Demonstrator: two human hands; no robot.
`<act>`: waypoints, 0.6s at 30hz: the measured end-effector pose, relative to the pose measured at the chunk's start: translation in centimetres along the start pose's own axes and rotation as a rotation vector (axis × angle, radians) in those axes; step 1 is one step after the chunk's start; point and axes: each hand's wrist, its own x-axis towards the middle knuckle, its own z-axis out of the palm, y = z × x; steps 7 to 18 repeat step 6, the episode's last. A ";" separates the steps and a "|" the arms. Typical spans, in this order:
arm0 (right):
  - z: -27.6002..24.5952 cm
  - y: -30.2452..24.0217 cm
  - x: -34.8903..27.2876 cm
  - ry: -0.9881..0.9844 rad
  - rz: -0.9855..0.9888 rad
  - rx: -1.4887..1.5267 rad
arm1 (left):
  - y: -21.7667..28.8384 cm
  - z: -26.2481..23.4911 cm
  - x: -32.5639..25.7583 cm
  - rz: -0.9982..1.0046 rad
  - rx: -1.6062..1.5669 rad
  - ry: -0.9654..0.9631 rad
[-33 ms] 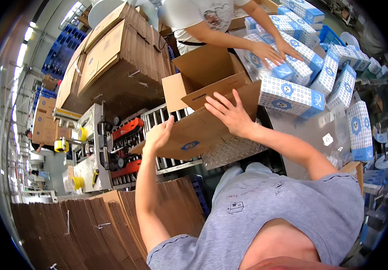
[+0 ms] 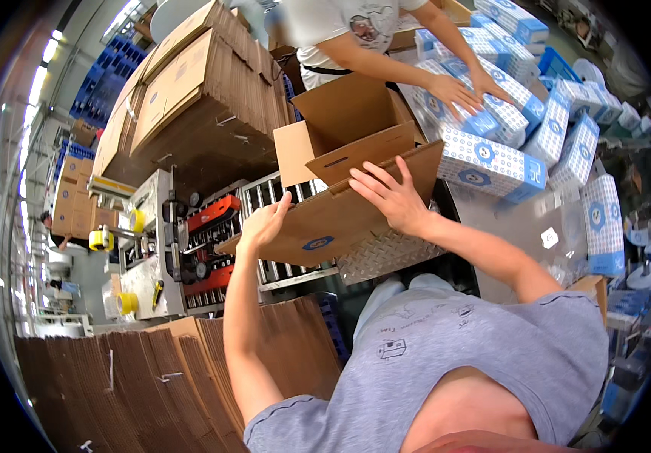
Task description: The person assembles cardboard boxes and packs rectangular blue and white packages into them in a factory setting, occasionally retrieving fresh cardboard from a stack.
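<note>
A flattened brown cardboard carton (image 2: 356, 226) with a blue printed emblem lies tilted between my hands, above the rollers. At its left upper edge, my left hand (image 2: 265, 223) is closed on the cardboard, thumb pointing up. My right hand (image 2: 397, 198) rests on the carton's face with fingers spread, the fingertips reaching its upper edge. Directly behind stands an open cardboard box (image 2: 363, 109) with its flaps raised. It looks bare inside as far as I can see, though its lower part is hidden.
A roller conveyor (image 2: 271, 189) runs beneath, beside a taping machine with red parts (image 2: 214, 214). Stacks of flat cartons (image 2: 242, 98) stand behind and at lower left. Across from me, a co-worker's hands (image 2: 458, 94) touch white-and-blue boxes (image 2: 492, 164) on a metal table (image 2: 507, 226).
</note>
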 end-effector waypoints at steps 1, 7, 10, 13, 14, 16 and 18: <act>0.5 0.4 -1.2 0.014 -0.017 0.083 | 0.5 -1.0 0.0 0.021 -0.069 -0.056; -1.5 0.5 0.7 -0.682 0.139 0.275 | -3.8 -1.3 1.8 0.322 -0.084 -0.088; -1.5 0.5 0.7 -0.682 0.139 0.275 | -3.8 -1.3 1.8 0.322 -0.084 -0.088; -1.5 0.5 0.7 -0.682 0.139 0.275 | -3.8 -1.3 1.8 0.322 -0.084 -0.088; -1.5 0.5 0.7 -0.682 0.139 0.275 | -3.8 -1.3 1.8 0.322 -0.084 -0.088; -1.5 0.5 0.7 -0.682 0.139 0.275 | -3.8 -1.3 1.8 0.322 -0.084 -0.088; -1.5 0.5 0.7 -0.682 0.139 0.275 | -3.8 -1.3 1.8 0.322 -0.084 -0.088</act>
